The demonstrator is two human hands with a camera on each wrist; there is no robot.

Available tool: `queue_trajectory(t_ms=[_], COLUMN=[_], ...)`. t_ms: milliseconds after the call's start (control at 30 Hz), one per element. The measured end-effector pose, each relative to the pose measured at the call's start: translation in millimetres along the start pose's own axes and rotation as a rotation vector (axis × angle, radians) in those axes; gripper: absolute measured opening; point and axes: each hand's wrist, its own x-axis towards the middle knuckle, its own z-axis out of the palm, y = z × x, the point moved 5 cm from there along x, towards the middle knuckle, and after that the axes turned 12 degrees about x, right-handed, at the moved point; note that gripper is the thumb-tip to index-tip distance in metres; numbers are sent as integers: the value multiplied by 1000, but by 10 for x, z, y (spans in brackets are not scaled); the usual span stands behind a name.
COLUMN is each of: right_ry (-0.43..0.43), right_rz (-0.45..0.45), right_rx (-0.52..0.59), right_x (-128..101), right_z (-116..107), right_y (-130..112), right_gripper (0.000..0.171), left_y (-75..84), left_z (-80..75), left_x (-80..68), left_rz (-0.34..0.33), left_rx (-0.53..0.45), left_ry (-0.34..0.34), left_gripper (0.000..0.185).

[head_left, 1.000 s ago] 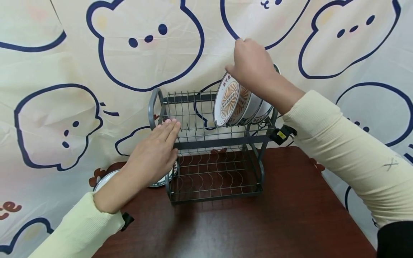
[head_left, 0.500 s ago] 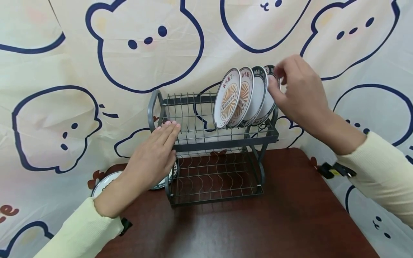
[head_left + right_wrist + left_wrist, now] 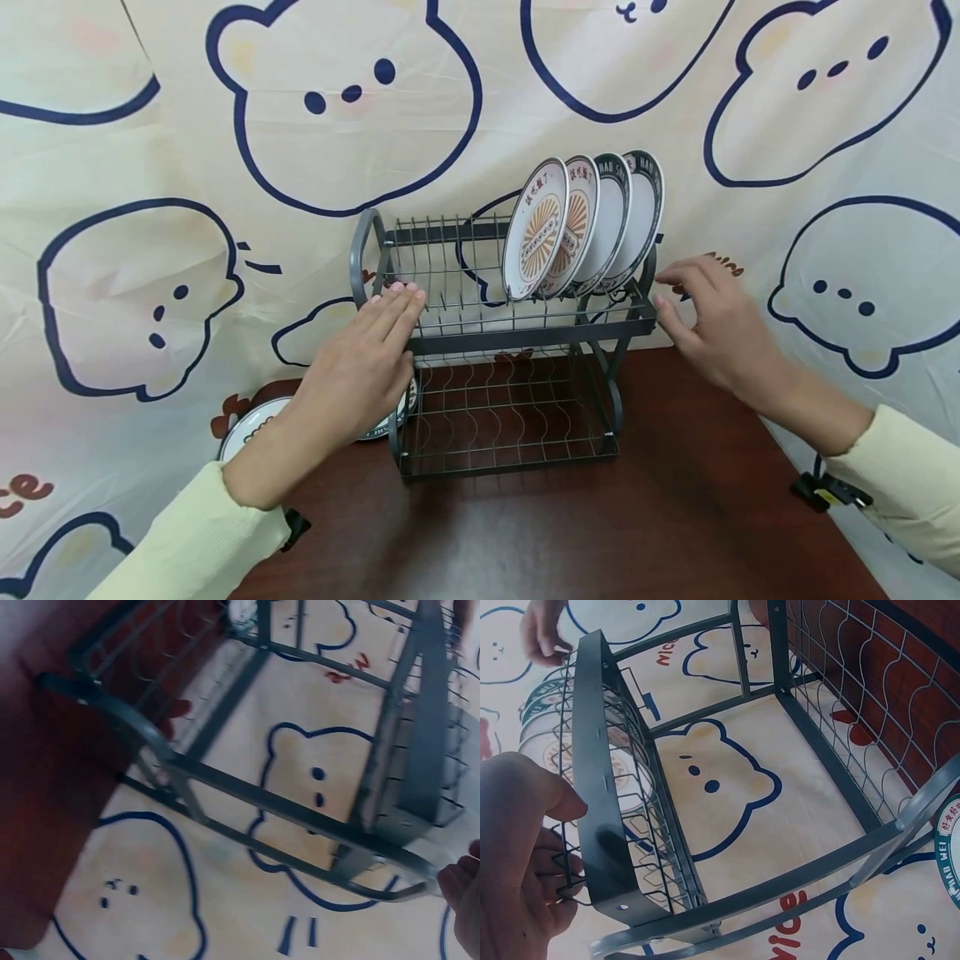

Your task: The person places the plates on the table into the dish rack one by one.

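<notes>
Nearest the viewer, the dark wooden table (image 3: 600, 533) carries a grey two-tier dish rack (image 3: 517, 337) at its far edge, toward twelve o'clock. The left hand (image 3: 356, 375) lies at about nine o'clock of the rack, its fingers straight and released, pressed flat against the upper tier's left front corner; the left wrist view shows the thumb and fingertips touching the wire grid and gripping nothing. At about three o'clock the right hand (image 3: 712, 321) hovers just beside the upper tier's right end, fingers loosely spread and grasping nothing, the fingertips at or almost at the frame; whether they touch it cannot be told. Four plates (image 3: 581, 225) stand on edge in the right half of the upper tier, leaning to the right, while the lower tier holds none. Another plate (image 3: 255, 421) lies flat on the table behind the left wrist, at roughly eight o'clock of the rack. The step in hand looks like steadying the rack from both ends. A next move would call for a firm hold on both ends so the leaning plates do not tip.
</notes>
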Motion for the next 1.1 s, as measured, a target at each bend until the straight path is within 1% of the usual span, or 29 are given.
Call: queue_trajectory(t_ms=[167, 233, 300, 400, 533, 600, 667, 733, 800, 833, 867, 900, 967, 1000, 1100], right_ry=[-82, -92, -90, -66, -19, 17, 51, 76, 87, 87, 80, 74, 53, 54, 65], right_rz=[-40, -55, -59, -69, -124, -153, -172, -179, -174, -169, -160, -153, -132, -130, -135], right_rx=[16, 30, 53, 93, 160, 193, 220, 223, 213, 205, 195, 188, 171, 172, 184], right_x=[-189, -245, -281, -307, -319, -322, -330, -338, -343, -345, -346, -346, -343, -341, -333], right_z=[159, 204, 238, 267, 276, 269, 269, 270, 274, 277, 279, 280, 280, 281, 285], right_y=[40, 54, 80, 133, 183, 195, 209, 216, 222, 223, 223, 223, 223, 223, 218], right_gripper=[42, 45, 45, 44, 46, 47, 47, 46, 46, 46, 45, 45, 44, 44, 45], left_y=[-2, -3, -6, -7, -23, -47, -86, -143, -217, -261, -312, -368, -488, -555, -746], left_z=[10, 15, 19, 22, 31, 27, 6, -29, -52, -50, -38, -11, 74, 132, 397], left_x=[-18, -22, -28, -42, -86, -120, -164, -230, -327, -388, -455, -529, -699, -794, -1152], left_rz=[-2, -3, -3, -2, -13, -36, -79, -150, -249, -306, -367, -424, -554, -624, -847], left_rx=[6, 1, -8, -24, -61, -93, -121, -150, -182, -200, -221, -238, -278, -303, -408], left_ry=[11, 17, 24, 37, 66, 108, 185, 285, 366, 384, 385, 371, 298, 246, 39], left_gripper=[68, 68, 67, 67, 72, 77, 78, 72, 64, 60, 57, 55, 53, 53, 55])
